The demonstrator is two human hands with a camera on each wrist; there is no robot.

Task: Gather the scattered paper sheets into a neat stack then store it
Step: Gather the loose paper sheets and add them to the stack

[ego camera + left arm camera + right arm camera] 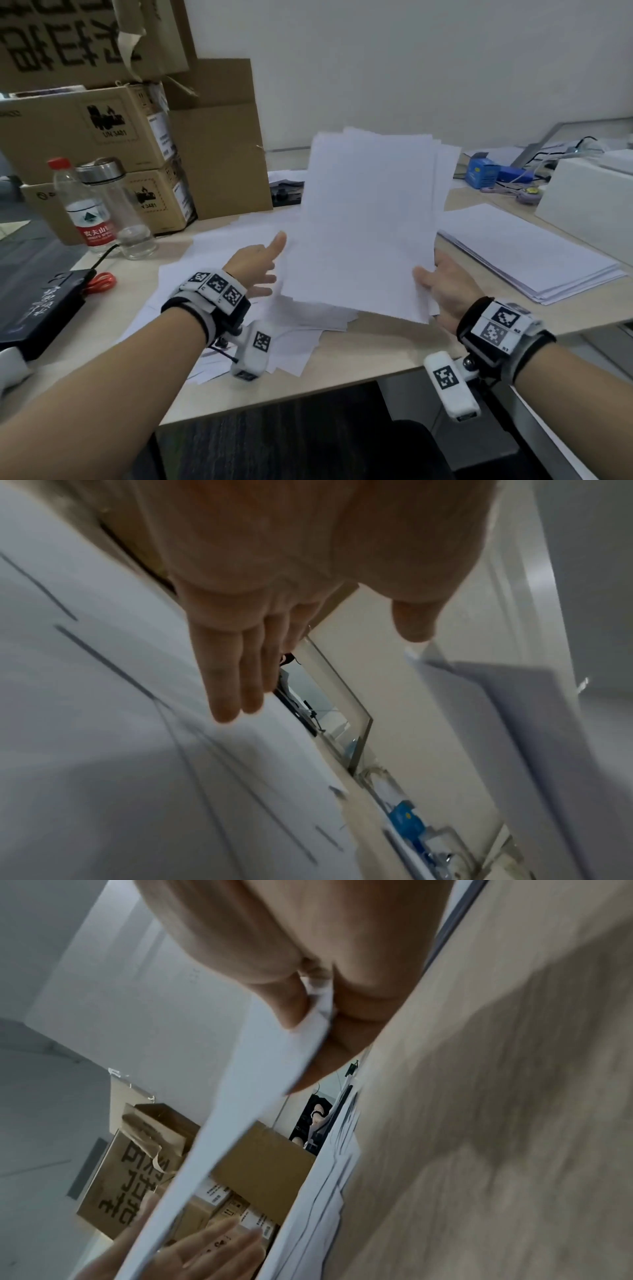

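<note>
A loose bundle of white paper sheets is lifted off the desk, tilted up toward me. My right hand pinches its lower right corner between thumb and fingers; the right wrist view shows the sheaf edge-on in that pinch. My left hand is open just left of the bundle, thumb up, fingers straight and partly hidden behind the sheets. More scattered sheets lie flat on the desk under both hands. A squared stack of paper rests at the right.
Cardboard boxes stand at the back left, with a plastic bottle and a glass flask in front. A black box and red cable lie at the left edge. A white box and blue items sit at the right.
</note>
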